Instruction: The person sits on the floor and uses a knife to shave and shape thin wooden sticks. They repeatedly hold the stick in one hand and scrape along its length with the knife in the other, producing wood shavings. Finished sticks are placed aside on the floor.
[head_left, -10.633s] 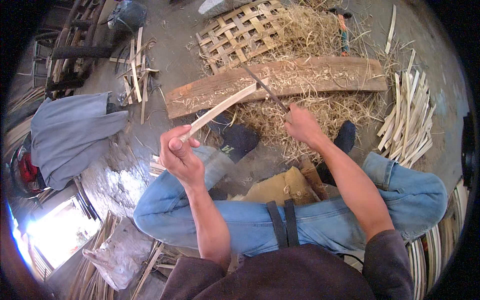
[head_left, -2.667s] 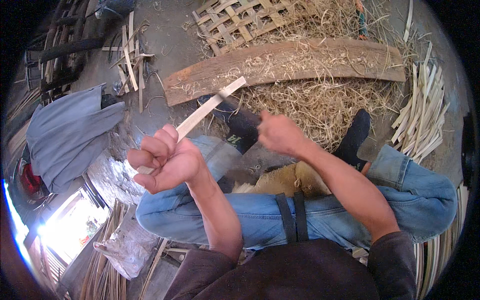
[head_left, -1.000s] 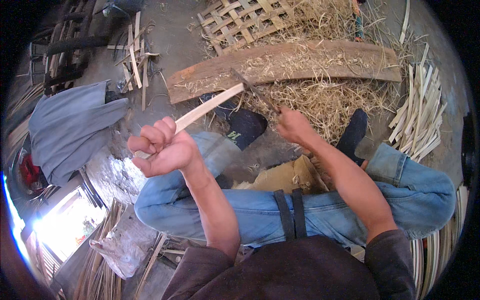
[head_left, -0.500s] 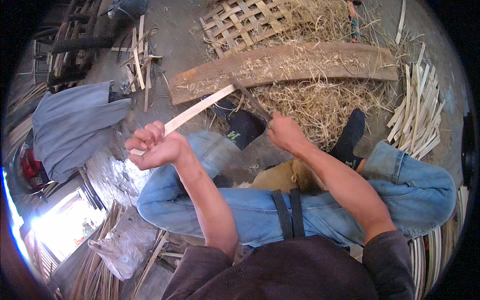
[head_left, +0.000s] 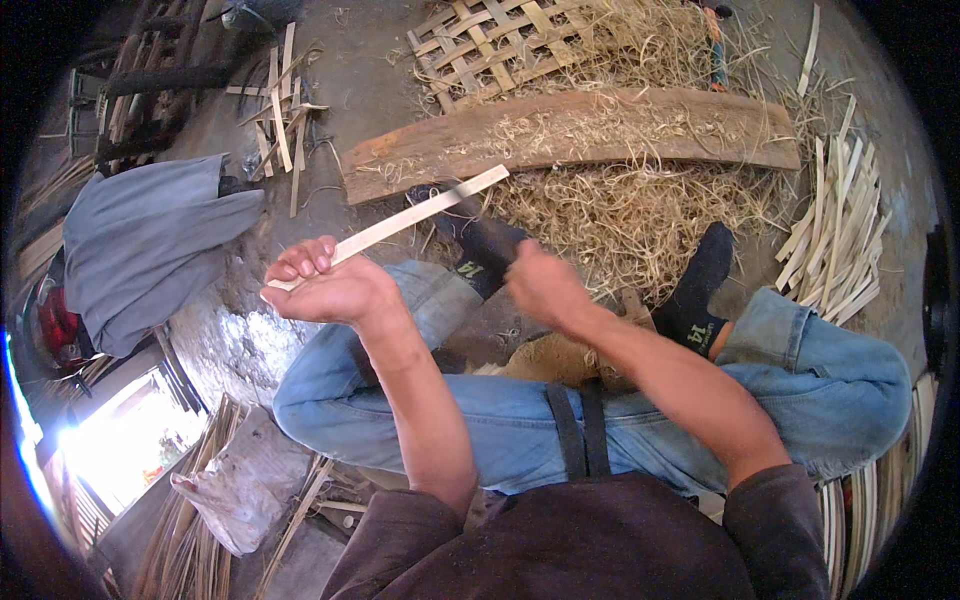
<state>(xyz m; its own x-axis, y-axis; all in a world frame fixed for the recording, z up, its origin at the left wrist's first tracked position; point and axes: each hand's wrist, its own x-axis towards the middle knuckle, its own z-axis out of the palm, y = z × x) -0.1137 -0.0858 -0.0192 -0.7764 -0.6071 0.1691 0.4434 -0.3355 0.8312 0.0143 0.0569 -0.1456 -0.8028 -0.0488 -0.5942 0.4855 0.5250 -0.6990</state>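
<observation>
My left hand (head_left: 330,288) is closed around the near end of a long pale bamboo strip (head_left: 425,212). The strip slants up and to the right toward a wooden plank (head_left: 600,130). My right hand (head_left: 545,288) is a fist over my left shin, gripping a knife (head_left: 470,215). Its dark blade is blurred and reaches toward the strip's far part, in front of my black-socked foot. I sit with both legs in blue jeans bent in front of me.
Bamboo shavings (head_left: 640,210) are heaped around the plank. A woven bamboo lattice (head_left: 490,50) lies behind it. Cut strips (head_left: 840,240) are bundled at the right, scrap sticks (head_left: 280,110) at the upper left. A grey cloth (head_left: 150,240) and a white sack (head_left: 240,480) lie left.
My right hand has drawn back toward my left knee with the knife. My left hand stays closed on the strip and sits slightly lower and to the right.
</observation>
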